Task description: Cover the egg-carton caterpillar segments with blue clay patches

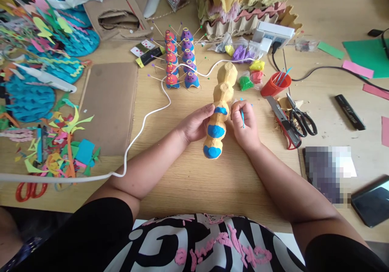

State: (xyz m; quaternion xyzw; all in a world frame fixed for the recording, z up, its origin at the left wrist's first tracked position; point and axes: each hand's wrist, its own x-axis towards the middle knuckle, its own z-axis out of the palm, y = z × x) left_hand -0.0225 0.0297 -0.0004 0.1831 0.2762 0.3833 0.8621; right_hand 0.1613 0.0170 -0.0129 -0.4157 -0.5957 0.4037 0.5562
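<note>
My left hand (197,123) grips the lower left side of a yellowish egg-carton strip (225,77), thumb along its edge. Blue patches (216,131) cover the sides of its three nearest cups; the farther cups are bare. My right hand (246,127), fingers closed in a pinch, holds a thin blue modelling tool (242,116) just right of the strip. Beyond my hands stand two finished-looking strips, one red and blue (172,59), one purple and blue (189,57), with faces and pin-like sticks poking out.
A white cable (146,118) crosses the table to a power strip (273,33). At right are a red cup (275,83), a box cutter (284,120), scissors (299,116) and a marker (349,112). Paper scraps (57,154) and cardboard (106,106) lie left; egg trays (243,21) stand behind.
</note>
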